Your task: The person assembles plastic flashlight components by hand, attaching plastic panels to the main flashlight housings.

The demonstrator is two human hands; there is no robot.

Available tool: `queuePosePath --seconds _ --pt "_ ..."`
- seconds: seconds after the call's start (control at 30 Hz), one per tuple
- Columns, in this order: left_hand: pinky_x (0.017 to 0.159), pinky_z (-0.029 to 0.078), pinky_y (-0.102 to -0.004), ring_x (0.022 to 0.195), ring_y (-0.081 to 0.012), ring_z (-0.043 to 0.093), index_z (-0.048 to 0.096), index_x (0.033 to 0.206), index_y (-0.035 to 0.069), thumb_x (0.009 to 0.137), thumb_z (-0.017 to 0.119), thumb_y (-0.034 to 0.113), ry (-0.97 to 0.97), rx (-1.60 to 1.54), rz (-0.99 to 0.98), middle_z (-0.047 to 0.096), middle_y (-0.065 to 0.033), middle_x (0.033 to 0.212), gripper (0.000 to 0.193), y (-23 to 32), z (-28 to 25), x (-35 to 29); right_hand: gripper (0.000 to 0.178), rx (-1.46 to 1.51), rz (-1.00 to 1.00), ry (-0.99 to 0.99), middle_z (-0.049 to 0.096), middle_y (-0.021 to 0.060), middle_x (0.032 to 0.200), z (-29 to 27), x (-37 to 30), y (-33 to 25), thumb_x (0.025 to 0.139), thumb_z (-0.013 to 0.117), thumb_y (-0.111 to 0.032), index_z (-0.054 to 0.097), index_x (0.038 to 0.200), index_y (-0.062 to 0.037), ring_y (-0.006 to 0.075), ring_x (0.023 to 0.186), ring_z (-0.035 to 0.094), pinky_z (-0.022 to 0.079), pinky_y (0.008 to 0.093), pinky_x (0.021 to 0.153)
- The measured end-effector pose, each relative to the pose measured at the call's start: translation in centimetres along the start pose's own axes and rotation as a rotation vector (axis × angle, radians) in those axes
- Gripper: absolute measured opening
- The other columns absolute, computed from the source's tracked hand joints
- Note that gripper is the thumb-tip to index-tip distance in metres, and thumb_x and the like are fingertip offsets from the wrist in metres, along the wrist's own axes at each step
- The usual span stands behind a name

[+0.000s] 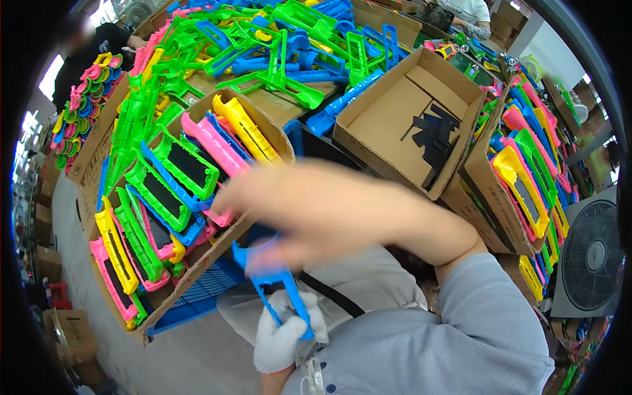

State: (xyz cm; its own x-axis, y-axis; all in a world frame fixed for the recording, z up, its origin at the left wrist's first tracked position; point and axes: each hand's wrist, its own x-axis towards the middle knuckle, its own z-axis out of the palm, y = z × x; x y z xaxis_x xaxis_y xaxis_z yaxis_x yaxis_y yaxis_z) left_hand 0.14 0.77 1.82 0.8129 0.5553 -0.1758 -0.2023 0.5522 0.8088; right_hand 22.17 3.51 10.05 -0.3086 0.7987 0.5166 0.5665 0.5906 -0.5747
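Observation:
A white knit glove covers my left hand (pixel 284 332), whose fingers are wrapped round the lower end of a blue plastic frame (pixel 268 287) with a rectangular opening. My bare right hand (pixel 296 204) is smeared by motion and reaches across, over the upper end of this frame. Its fingers are too blurred to show whether they touch the frame or hold anything. Just beyond it stands a cardboard box (pixel 197 276) filled with pink, green, yellow and blue plastic frames (pixel 158 191), several with dark panels in their openings.
An open cardboard box (pixel 375 125) holds flat black pieces (pixel 436 139). Green and blue plastic parts (pixel 283 59) are heaped at the back. On the right are another box of coloured frames (pixel 523 178) and a grey fan (pixel 592 250). One person (pixel 89 59) is at the far left, another (pixel 467 16) at the back right.

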Motion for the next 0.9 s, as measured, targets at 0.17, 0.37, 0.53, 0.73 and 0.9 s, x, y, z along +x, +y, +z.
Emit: queuePosePath --seconds 0.17,0.37,0.53,0.73,0.9 --pt "0.062 0.048 -0.0303 0.068 -0.0194 0.058 0.049 0.109 -0.005 0.079 0.054 0.006 0.055 -0.116 0.008 0.058 -0.013 0.078 0.032 -1.6 -1.9 -1.2 0.024 -1.093 0.611 0.294 0.058 0.0149 0.098 -8.2 -8.5 8.3 0.078 0.049 0.001 0.057 0.1 -0.0041 0.0337 0.095 0.054 0.045 0.0415 0.08" --pt "0.065 0.049 -0.0305 0.072 -0.0184 0.059 0.049 0.11 -0.005 0.079 0.057 0.007 -0.093 -0.127 -0.048 0.058 -0.0123 0.084 0.034 -1.4 -2.5 -1.4 0.035 -1.047 1.462 -0.24 0.059 0.0107 0.11 -9.3 -13.3 11.3 0.075 0.056 -0.005 0.056 0.11 -0.0073 0.0291 0.109 0.053 0.045 0.0411 0.09" --pt "0.067 0.05 -0.0316 0.073 -0.0194 0.06 0.048 0.11 -0.004 0.079 0.058 0.009 -0.149 -0.216 -0.006 0.058 -0.0126 0.083 0.035 -1.4 -3.3 -2.1 0.036 -1.082 1.613 -0.29 0.054 0.0162 0.123 -9.9 -13.2 12.4 0.075 0.057 -0.006 0.056 0.111 -0.0036 0.0293 0.114 0.052 0.046 0.0428 0.089" --pt "0.067 0.049 -0.0313 0.074 -0.0191 0.059 0.048 0.112 -0.003 0.078 0.057 0.01 -0.161 -0.229 -0.018 0.057 -0.0123 0.084 0.037 -1.6 -3.9 -2.7 0.034 -1.309 1.484 -0.175 0.058 0.0155 0.115 -10.4 -14.7 13.8 0.075 0.059 -0.009 0.059 0.109 -0.0079 0.0307 0.107 0.056 0.048 0.0426 0.085" --pt "0.067 0.049 -0.0307 0.074 -0.0182 0.059 0.047 0.114 -0.003 0.079 0.058 0.01 -0.172 -0.259 -0.004 0.058 -0.0117 0.085 0.038 -2.3 -4.5 -3.3 0.029 -1.414 1.401 0.062 0.067 0.0109 0.09 -11.8 -14.7 15.7 0.085 0.049 -0.015 0.062 0.11 -0.0108 0.034 0.088 0.063 0.05 0.0437 0.075"
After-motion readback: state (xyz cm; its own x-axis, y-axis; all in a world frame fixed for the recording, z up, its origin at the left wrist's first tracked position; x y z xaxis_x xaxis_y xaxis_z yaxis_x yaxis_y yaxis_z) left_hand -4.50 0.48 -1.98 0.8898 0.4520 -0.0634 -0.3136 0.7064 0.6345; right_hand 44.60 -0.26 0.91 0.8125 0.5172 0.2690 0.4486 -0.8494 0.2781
